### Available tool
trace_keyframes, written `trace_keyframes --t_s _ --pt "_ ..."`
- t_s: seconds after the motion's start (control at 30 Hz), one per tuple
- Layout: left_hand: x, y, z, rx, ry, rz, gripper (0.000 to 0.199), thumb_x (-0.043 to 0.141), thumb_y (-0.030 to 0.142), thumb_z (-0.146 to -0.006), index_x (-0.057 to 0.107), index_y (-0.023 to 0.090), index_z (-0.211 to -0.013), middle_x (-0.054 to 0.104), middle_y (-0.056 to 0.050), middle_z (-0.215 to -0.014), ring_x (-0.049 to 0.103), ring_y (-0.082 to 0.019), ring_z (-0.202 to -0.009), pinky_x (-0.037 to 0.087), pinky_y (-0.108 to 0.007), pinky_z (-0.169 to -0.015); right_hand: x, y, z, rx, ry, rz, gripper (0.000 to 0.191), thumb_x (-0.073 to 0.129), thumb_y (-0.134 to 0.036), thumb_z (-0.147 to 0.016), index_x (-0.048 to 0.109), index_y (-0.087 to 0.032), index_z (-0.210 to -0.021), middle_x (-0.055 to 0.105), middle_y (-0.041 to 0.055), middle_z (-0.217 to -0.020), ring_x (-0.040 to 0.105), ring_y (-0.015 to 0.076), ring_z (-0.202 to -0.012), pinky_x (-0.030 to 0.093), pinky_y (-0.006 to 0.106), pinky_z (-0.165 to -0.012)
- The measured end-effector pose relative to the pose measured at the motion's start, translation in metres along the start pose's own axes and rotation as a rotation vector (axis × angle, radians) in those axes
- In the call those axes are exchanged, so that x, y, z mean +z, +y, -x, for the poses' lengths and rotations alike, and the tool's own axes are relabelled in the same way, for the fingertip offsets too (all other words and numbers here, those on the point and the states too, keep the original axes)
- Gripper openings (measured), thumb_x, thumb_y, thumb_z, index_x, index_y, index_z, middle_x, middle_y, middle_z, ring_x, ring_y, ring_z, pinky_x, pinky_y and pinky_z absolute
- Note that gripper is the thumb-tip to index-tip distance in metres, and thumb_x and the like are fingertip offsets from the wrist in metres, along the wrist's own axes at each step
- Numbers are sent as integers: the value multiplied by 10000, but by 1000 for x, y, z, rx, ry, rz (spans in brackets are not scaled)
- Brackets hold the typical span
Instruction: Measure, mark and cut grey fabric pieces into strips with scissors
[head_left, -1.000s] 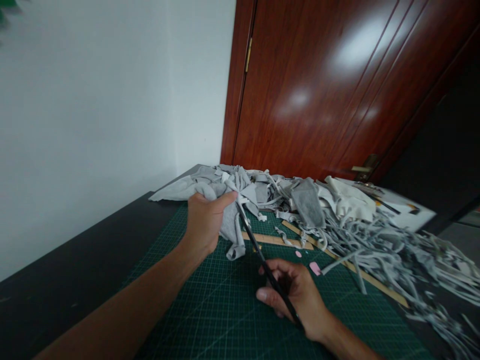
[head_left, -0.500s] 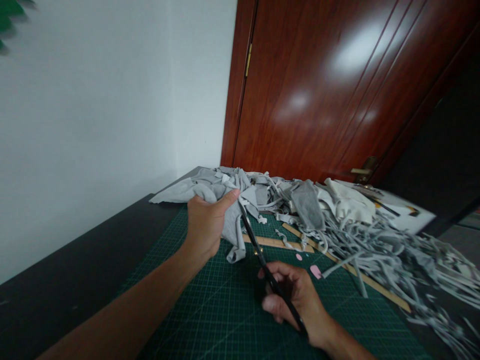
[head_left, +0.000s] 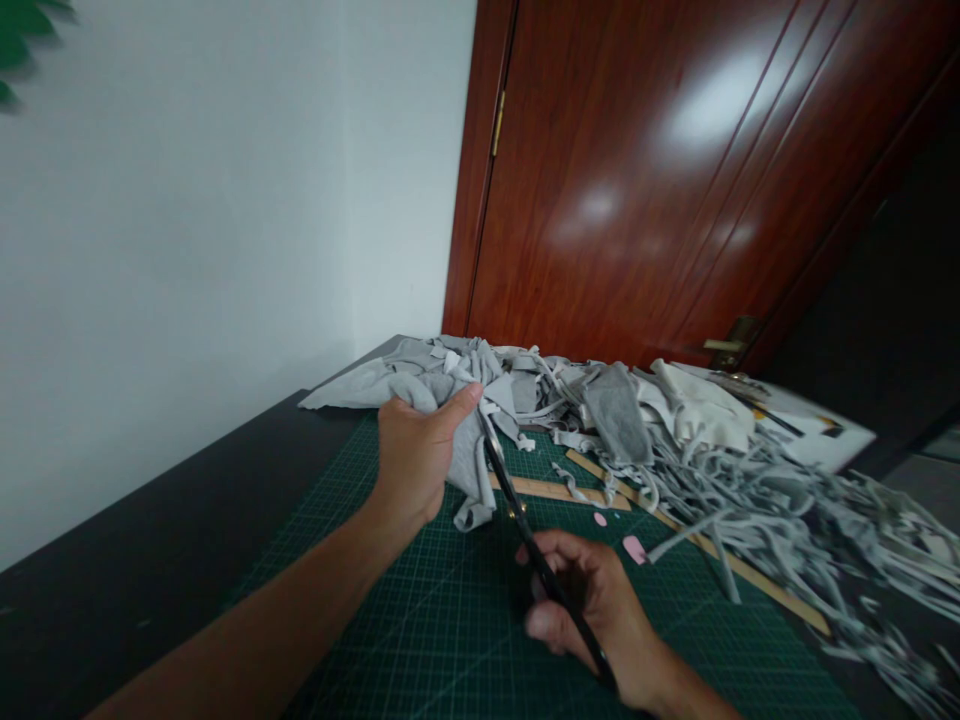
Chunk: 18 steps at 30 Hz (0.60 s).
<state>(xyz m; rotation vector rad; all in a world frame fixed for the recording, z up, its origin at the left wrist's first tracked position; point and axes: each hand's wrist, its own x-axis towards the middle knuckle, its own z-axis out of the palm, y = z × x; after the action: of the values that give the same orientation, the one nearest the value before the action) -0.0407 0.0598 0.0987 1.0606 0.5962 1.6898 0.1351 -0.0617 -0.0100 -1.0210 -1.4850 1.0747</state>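
My left hand (head_left: 420,440) is closed on a piece of grey fabric (head_left: 471,465), whose lower end hangs down and curls over the cutting mat. In my right hand (head_left: 589,600) is a pair of black-handled scissors (head_left: 517,510), fingers wrapped round the handles. The blades point up and away, their tips at the fabric right beside my left thumb. How far the blades are apart I cannot tell. Beneath both hands lies the green gridded cutting mat (head_left: 420,620).
Grey fabric strips (head_left: 757,500) heap up on the right, with a cream cloth (head_left: 701,405) behind. A wooden ruler (head_left: 555,490) and a longer one (head_left: 757,580) lie on the mat near pink scraps (head_left: 634,548). A white wall (head_left: 225,250) and brown door (head_left: 600,200) border the table.
Very little differs. The whole view has shifted slightly; both hands keep their hold, and the scissors stay at the fabric beside my left thumb.
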Motion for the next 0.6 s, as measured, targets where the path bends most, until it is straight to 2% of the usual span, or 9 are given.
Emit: trace_keyframes --t_s 0.3,0.6 --pt "5 -4 5 4 3 21 302 952 298 -681 823 184 -930 832 -52 -1003 765 -225 -868 639 -330 -781 2 0 -1 -25 11 -3 487 957 -488 -769 708 -190 -1064 517 -77 -643 406 75 -495 305 198 -467" --pt "6 -2 6 -7 6 40 282 956 274 -668 823 177 -896 829 -46 -964 749 -200 -824 630 -321 -772 3 2 -2 -27 27 -16 478 971 -489 -765 706 -199 -1037 453 -97 -612 370 74 -489 262 201 -459"
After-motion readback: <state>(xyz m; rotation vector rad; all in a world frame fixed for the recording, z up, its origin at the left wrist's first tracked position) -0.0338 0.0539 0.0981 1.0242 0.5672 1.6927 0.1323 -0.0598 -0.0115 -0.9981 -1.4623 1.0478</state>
